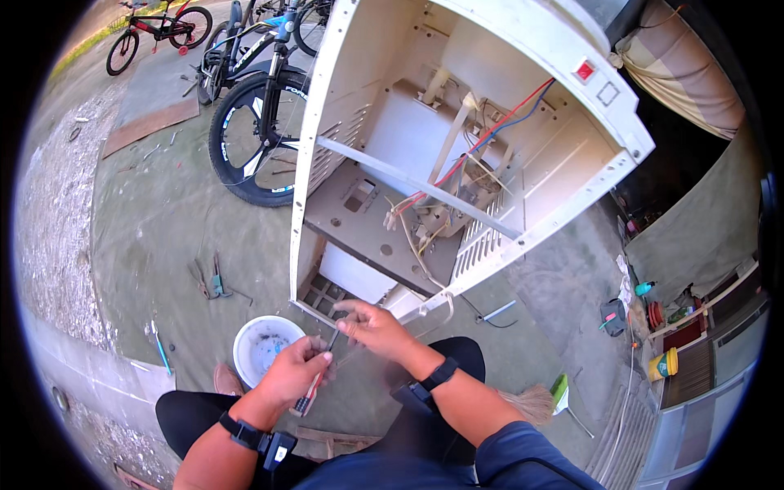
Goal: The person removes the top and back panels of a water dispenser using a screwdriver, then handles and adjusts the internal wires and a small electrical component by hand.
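Observation:
My left hand point(296, 369) is closed round a screwdriver point(305, 398) with a red and dark handle, its thin shaft pointing up and away from me. At the shaft's far end my right hand point(372, 328) has thumb and finger drawn together; anything small between them is too hidden to name. Just beyond both hands stands a tall white metal appliance cabinet point(304, 175), tilted in view, with its front off. Loose red and blue wires point(496, 129) run inside it, past a metal crossbar point(408, 183). A red rocker switch point(585, 70) sits on its upper edge.
A white bucket point(240, 357) stands by my left forearm, with hand tools point(218, 284) on the green ground sheet beyond. Bicycles point(265, 135) are at the far left. To the right are a broom point(529, 403), a green dustpan point(559, 390) and a yellow bucket point(663, 364).

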### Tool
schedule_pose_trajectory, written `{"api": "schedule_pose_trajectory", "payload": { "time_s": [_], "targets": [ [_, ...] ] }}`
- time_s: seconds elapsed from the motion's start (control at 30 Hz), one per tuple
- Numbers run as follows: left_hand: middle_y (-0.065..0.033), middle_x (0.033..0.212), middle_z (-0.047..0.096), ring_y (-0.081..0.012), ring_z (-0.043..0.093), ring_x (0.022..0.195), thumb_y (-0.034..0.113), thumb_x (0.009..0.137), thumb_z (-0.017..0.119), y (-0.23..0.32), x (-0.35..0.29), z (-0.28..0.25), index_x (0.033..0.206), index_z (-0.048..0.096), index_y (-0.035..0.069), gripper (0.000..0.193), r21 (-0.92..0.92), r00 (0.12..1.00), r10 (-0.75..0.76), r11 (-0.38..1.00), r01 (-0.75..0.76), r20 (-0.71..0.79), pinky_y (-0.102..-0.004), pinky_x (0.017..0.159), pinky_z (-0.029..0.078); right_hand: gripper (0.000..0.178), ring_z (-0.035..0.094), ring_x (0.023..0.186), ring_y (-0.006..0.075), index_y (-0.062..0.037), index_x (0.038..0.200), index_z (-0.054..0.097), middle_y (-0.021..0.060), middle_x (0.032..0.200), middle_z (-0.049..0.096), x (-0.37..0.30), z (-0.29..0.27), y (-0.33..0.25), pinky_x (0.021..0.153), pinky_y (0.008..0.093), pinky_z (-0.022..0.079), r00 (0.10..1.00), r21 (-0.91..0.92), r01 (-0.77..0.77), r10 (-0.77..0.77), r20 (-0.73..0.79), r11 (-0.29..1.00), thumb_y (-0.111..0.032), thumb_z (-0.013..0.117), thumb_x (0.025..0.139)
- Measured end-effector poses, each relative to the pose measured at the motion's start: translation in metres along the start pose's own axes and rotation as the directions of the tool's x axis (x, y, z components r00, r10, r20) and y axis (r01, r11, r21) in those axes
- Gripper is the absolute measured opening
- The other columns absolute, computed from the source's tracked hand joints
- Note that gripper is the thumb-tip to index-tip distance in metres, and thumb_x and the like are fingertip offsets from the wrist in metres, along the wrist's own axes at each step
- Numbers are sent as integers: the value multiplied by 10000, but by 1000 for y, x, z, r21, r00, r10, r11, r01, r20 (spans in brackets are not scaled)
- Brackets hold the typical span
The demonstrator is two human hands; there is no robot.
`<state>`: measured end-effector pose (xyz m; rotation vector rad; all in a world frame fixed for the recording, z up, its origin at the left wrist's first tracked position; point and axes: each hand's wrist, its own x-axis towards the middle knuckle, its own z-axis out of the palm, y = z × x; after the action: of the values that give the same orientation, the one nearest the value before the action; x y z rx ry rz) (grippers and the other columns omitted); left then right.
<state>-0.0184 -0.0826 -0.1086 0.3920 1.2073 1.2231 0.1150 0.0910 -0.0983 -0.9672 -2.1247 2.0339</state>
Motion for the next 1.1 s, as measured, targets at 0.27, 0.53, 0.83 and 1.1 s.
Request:
{"api": "schedule_pose_trajectory", "payload": {
  "time_s": [0.27,0.53,0.83,1.1],
  "targets": [
    [-98,903,648,-165,647,764,90,986,568,-14,12,-18,1160,517,-55,232,46,998,-61,997,61,0,-273,635,508,226,614,654,56,-67,1087,675,-33,803,630,22,-1,29,586,228,489,992,117,-4,-11,129,993,-263,613,993],
    [-87,923,641,-159,654,765,100,992,570,-20,27,-23,1162,533,-47,227,39,992,-128,991,129,-20,-263,620,500,224,643,694,67,-48,1094,680,-11,843,657,34,-7,34,620,231,512,989,82,-60,48,141,995,-235,592,1007],
    [-81,915,637,-154,653,744,113,987,583,-23,41,-26,1168,534,-45,245,91,992,-125,988,127,-28,-264,603,502,289,604,648,71,-58,1131,693,-4,786,641,33,-25,31,617,231,492,991,80,-100,106,-79,992,-292,574,1010],
    [-75,917,631,-162,654,739,107,986,583,-26,48,-32,1164,526,-37,236,19,995,-92,995,93,-49,-271,611,510,268,598,682,76,-63,1164,702,7,775,631,38,-24,32,639,248,486,993,-74,-79,72,-89,994,-216,579,983]
  ]
}}
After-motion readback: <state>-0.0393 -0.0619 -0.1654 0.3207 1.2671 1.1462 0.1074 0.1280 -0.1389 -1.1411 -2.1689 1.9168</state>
